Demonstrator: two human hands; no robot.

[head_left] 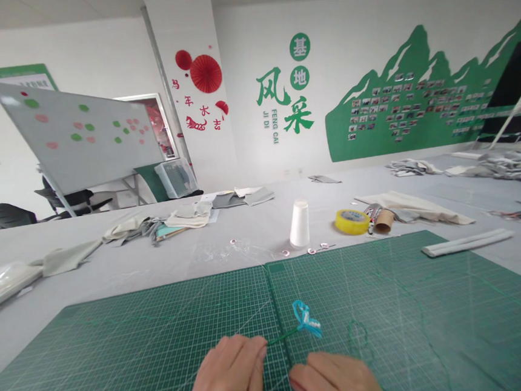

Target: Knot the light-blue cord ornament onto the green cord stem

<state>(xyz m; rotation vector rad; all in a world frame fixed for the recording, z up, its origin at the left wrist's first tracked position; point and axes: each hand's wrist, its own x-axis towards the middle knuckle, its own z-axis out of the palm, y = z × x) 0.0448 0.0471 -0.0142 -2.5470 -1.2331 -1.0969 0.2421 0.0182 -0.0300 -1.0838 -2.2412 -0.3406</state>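
Note:
A small blue and white thread flower (pixel 307 320) on a green wrapped stem (pixel 282 336) points up and to the right over the cutting mats. My left hand (pixel 230 374) is closed, its thumb and fingers pinching the stem's lower end. Just right of it, my right hand (pixel 336 380) is also closed, fingertips turned toward the left hand. What its fingers hold, if anything, is hidden. Loose green thread (pixel 357 333) lies in loops beyond the right hand and runs across the right green cutting mat (pixel 389 306).
Beyond the mats stand a white thread cone (pixel 299 224), a yellow tape roll (pixel 352 221) and a cardboard tube (pixel 384 221). A rolled pale cloth (pixel 468 242) lies on the right mat's edge. Fabric scraps (pixel 191 215) lie farther back on the grey table (pixel 241 234).

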